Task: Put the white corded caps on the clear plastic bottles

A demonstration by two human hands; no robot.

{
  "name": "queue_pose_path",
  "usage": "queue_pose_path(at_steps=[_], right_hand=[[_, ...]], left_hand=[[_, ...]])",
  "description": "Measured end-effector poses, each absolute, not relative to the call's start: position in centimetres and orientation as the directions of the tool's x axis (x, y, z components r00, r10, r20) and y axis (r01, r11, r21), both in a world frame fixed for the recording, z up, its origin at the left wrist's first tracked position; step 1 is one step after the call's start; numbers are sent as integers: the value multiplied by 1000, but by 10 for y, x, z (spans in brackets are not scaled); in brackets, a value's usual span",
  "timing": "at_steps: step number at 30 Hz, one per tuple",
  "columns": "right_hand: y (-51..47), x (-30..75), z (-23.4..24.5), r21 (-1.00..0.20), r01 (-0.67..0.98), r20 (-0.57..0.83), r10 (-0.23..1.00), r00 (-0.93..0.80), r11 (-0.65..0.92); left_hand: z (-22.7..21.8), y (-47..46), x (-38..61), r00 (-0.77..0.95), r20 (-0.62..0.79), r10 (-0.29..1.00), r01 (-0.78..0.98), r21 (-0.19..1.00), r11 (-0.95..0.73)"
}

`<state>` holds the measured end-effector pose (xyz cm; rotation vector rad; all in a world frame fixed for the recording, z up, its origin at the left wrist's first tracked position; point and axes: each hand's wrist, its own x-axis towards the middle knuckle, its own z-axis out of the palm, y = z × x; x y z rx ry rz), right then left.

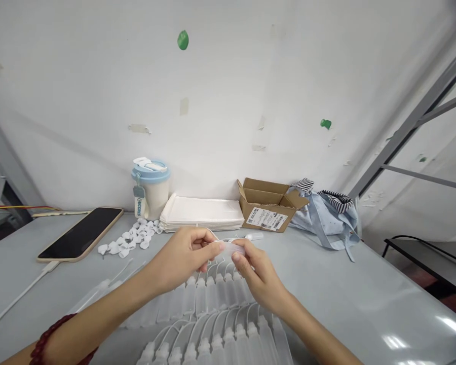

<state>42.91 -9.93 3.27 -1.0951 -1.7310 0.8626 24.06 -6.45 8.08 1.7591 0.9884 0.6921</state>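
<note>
Above the middle of the table, my right hand [260,276] is closed around a small translucent plastic bottle [238,246]. My left hand [188,258] pinches at the bottle's left end, where a thin white tube shows by the fingers; exactly what these fingertips grip is partly hidden. Below both hands lie two rows of translucent bottles [213,296] with white necks and thin curved tubes. A pile of small white caps [131,237] is to the left. Just beyond my right hand lies a small white piece [254,236].
A phone [83,233] with a charging cable [17,300] lies at left. Along the wall stand a blue-lidded cup [155,195], stacked white padded envelopes [203,213], an open cardboard box [268,210] and a light blue cloth bag [323,218]. Metal frame bars rise at right.
</note>
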Motion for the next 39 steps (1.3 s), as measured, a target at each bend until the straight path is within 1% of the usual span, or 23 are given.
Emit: queue_pose_path(at_steps=[1,3,5,6,8,10,11,12,13,14,17,19,21,24,27,29,31,33,35,36,37,39], right_hand=[[-99,429,32,-857,337,338,919,-202,389],[-100,430,33,-853,339,350,917,-193,397],[-100,430,34,-872,315,330,926,-186,374],[-100,430,34,-885,300,313,932,-181,356],[-100,429,35,-915,261,269,947,-178,309],[-99,428,36,-938,220,227,954,-194,268],[-98,428,36,-946,202,213,955,-208,255],[-97,428,36,-950,187,206,953,-221,249],[-95,428,36,-953,176,204,951,-233,248],[-94,429,37,-952,170,208,948,-243,252],[-92,432,37,-935,190,247,935,-256,299],[-93,433,37,-906,234,295,923,-247,352],[-94,434,36,-857,296,364,902,-233,423],[-96,434,31,-743,386,502,837,-218,546],[-95,434,26,-643,438,607,767,-209,629],[-94,435,23,-609,455,639,742,-204,650],[-96,434,22,-603,458,647,737,-197,653],[-99,432,23,-630,449,630,755,-183,634],[-102,429,25,-687,425,584,796,-161,590],[-104,428,26,-723,407,550,821,-150,559],[-105,427,27,-761,383,510,848,-144,523],[-104,427,28,-833,324,425,894,-142,448]], left_hand=[[81,-64,240,522,15,853,298,934,-199],[81,-64,239,543,34,839,281,934,-219],[79,-66,239,558,93,824,281,914,-293],[78,-67,239,567,148,810,286,887,-362],[74,-70,239,586,313,747,284,785,-551],[70,-71,239,593,485,643,268,634,-725],[68,-72,239,593,539,599,268,569,-777],[67,-73,239,589,567,576,276,529,-802],[67,-74,239,586,567,579,295,516,-804],[67,-75,240,585,543,603,321,527,-787],[71,-78,242,598,414,686,403,585,-704],[73,-78,244,604,339,721,450,602,-660],[74,-76,245,562,285,777,493,639,-591],[76,-71,245,482,157,862,469,785,-405],[76,-67,244,520,-28,854,386,899,-206],[76,-66,243,567,-124,814,370,922,-117],[76,-67,243,590,-151,794,364,927,-94],[75,-69,243,585,-77,807,356,919,-170],[73,-72,244,571,55,819,392,859,-330],[72,-73,245,570,137,810,418,800,-430],[70,-73,245,578,237,781,440,716,-542],[65,-73,245,605,429,671,452,509,-733]])
